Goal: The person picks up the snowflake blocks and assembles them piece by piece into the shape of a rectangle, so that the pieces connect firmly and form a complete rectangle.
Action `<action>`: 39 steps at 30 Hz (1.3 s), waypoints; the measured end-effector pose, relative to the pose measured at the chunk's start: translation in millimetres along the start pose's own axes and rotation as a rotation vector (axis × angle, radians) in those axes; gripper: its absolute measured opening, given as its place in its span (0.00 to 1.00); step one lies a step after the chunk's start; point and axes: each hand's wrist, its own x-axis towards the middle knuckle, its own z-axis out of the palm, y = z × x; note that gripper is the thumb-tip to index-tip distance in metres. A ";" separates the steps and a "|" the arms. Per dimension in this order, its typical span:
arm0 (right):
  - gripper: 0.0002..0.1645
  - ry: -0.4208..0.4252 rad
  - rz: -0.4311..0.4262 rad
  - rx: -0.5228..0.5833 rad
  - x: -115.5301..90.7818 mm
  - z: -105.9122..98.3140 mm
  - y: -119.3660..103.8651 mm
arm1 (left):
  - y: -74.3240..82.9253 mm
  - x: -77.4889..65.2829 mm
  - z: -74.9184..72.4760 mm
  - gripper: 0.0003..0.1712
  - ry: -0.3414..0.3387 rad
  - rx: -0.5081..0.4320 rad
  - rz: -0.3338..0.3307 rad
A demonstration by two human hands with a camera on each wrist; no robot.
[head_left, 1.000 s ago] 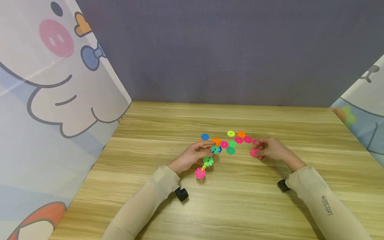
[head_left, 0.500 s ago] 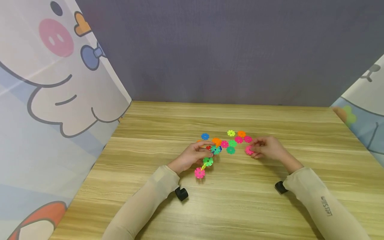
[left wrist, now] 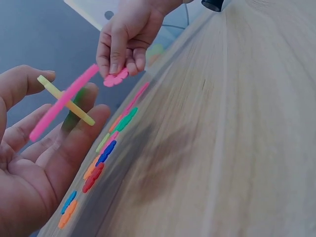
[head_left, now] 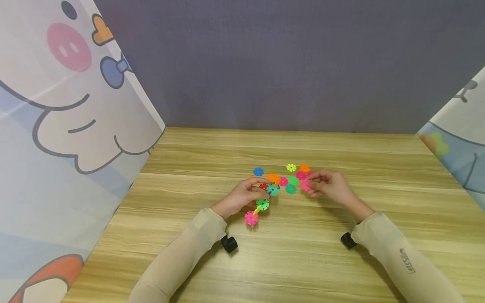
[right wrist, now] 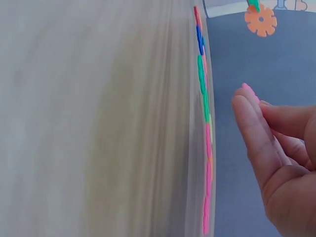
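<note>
Several loose discs lie flat on the table, presumably spread for easy picking. Left hand, raised nearby, grips a chain of joined discs mid-length, apparently so both ends stay free. Right hand pinches one pink disc by its rim, likely leaving remaining slots exposed.

Discs lie on the table, mostly between the left hand and right hand, before the wall.
</note>
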 end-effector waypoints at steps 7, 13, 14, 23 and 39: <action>0.15 0.017 -0.022 0.056 -1.5 8.9 -6.2 | 0.4 -1.4 -0.2 0.26 -0.037 -0.029 0.000; 0.15 -0.005 -0.025 0.114 -2.0 14.0 -8.7 | 0.7 -1.7 -1.7 0.25 -0.071 -0.008 0.006; 0.15 -0.009 -0.021 0.124 -1.9 14.9 -9.0 | 0.8 -1.6 -1.9 0.25 -0.075 -0.004 0.005; 0.16 -0.054 -0.001 0.222 -1.7 23.8 -13.6 | 3.5 0.0 -1.0 0.25 -0.119 0.038 0.004; 0.16 -0.076 -0.005 0.292 0.9 29.7 -16.1 | 4.5 -1.2 0.3 0.25 -0.136 0.065 -0.014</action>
